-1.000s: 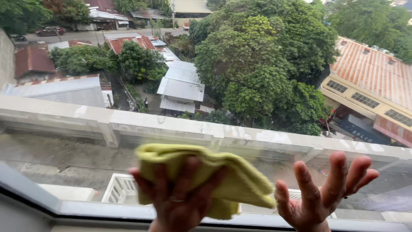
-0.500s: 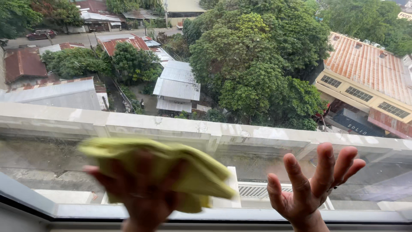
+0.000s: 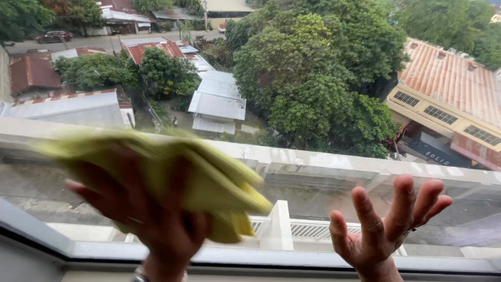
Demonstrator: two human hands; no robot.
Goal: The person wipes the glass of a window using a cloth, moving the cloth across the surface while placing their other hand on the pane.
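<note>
Against the window pane [image 3: 323, 172], left hand [image 3: 151, 214] blurred, pressing a yellow cloth [image 3: 172, 172] flat, right hand [image 3: 386, 230] beside it, fingers spread, empty

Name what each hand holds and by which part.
The left hand presses a yellow-green cloth flat against the window pane, palm and spread fingers over the cloth's middle. The right hand holds nothing, its fingers spread open.

yellow cloth [image 3: 209, 183] against window pane [image 3: 313, 130]
</note>
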